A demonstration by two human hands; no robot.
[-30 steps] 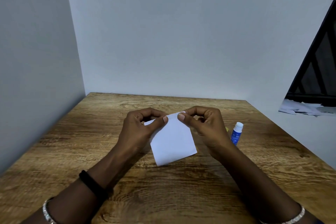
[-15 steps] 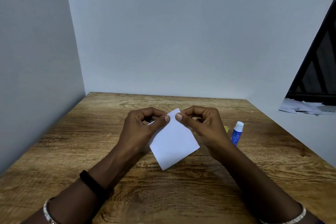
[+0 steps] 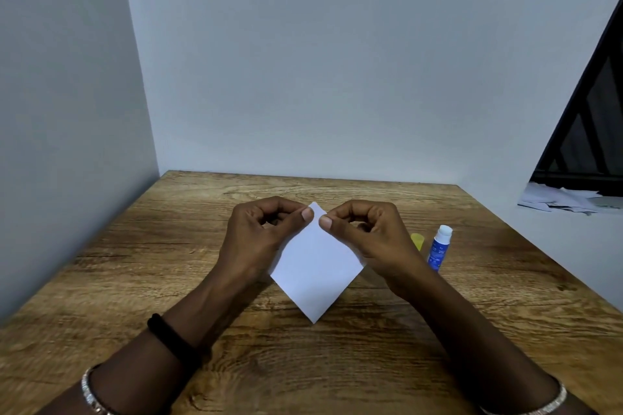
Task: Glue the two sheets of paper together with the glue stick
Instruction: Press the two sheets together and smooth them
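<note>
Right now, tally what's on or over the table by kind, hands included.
white paper: 1 visible piece, layers cannot be told
hands: 2, left hand and right hand, both pinching it
glue stick: 1, upright
yellow cap: 1, beside the stick
total: 5

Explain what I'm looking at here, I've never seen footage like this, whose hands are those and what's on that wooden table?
No machine here: these are a person's two bare hands, filmed by a wide-angle camera worn on their head, looking forward and down, so the arms enter from the bottom. The left hand and right hand each pinch the top corner of a white square paper, held like a diamond over the brown wooden table. Whether it is one sheet or two stacked, I cannot tell. To the right stands a blue and white glue stick, upright, with a small yellow cap beside it.
</note>
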